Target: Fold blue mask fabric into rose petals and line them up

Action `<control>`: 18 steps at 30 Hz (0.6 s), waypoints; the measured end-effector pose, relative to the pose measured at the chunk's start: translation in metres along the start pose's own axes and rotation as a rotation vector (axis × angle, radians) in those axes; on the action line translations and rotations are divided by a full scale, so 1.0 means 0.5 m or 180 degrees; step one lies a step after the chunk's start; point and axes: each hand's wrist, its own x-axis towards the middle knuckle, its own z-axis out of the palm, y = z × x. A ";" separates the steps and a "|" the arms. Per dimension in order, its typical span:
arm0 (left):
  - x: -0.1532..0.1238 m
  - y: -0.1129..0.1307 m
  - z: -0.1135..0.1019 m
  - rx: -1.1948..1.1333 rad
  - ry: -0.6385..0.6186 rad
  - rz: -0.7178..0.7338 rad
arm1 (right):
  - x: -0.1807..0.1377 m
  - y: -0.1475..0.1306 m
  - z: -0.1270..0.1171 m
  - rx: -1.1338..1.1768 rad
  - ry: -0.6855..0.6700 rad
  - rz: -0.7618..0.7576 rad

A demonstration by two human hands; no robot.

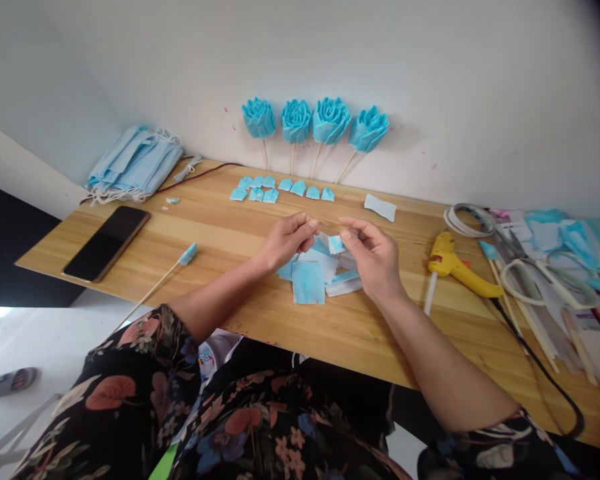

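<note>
My left hand (289,238) and my right hand (373,257) meet above the middle of the wooden table (220,233). Both pinch a small blue folded piece of mask fabric (336,244) between fingertips. Just below the hands lies a loose pile of cut blue and white fabric squares (310,280). A row of several small folded blue petals (280,189) lies further back. Behind it, several finished blue fabric roses on sticks (314,121) lean against the white wall.
A stack of blue face masks (133,163) sits at the back left, a black phone (107,242) near the left edge, and a blue-tipped stick (165,277). A yellow glue gun (457,267), tape rolls (467,219), scissors (535,280) and scraps crowd the right side.
</note>
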 end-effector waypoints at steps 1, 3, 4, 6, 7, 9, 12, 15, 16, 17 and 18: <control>-0.001 0.001 0.000 -0.0014 -0.0005 0.0019 | 0.000 0.000 0.000 0.0017 0.0022 0.0011; -0.002 0.004 -0.001 -0.0004 0.0005 0.0068 | 0.001 -0.001 0.001 0.0054 0.0079 0.0041; -0.003 0.006 -0.001 0.0022 0.0028 0.0098 | 0.001 -0.002 0.001 0.0069 0.0120 0.0053; -0.004 0.010 -0.001 0.0133 0.0077 0.0143 | 0.002 -0.002 0.001 0.0072 0.0203 0.0064; -0.004 0.012 -0.002 0.0208 0.0096 0.0156 | 0.002 -0.001 0.001 0.0064 0.0241 0.0060; -0.005 0.014 -0.002 0.0338 0.0116 0.0164 | 0.003 0.000 0.001 0.0049 0.0302 0.0043; -0.005 0.014 -0.002 0.0446 0.0143 0.0148 | 0.003 0.004 0.001 0.0057 0.0338 0.0025; -0.004 0.010 -0.002 0.0466 0.0148 0.0131 | 0.003 0.005 0.001 -0.0004 0.0308 0.0027; -0.003 0.009 -0.002 0.0454 0.0154 0.0121 | 0.003 0.005 0.001 -0.0033 0.0291 0.0027; -0.003 0.009 -0.002 0.0438 0.0166 0.0102 | 0.003 0.004 0.001 -0.0047 0.0275 0.0028; -0.003 0.009 -0.001 0.0422 0.0181 0.0072 | 0.002 0.003 0.001 -0.0039 0.0262 0.0031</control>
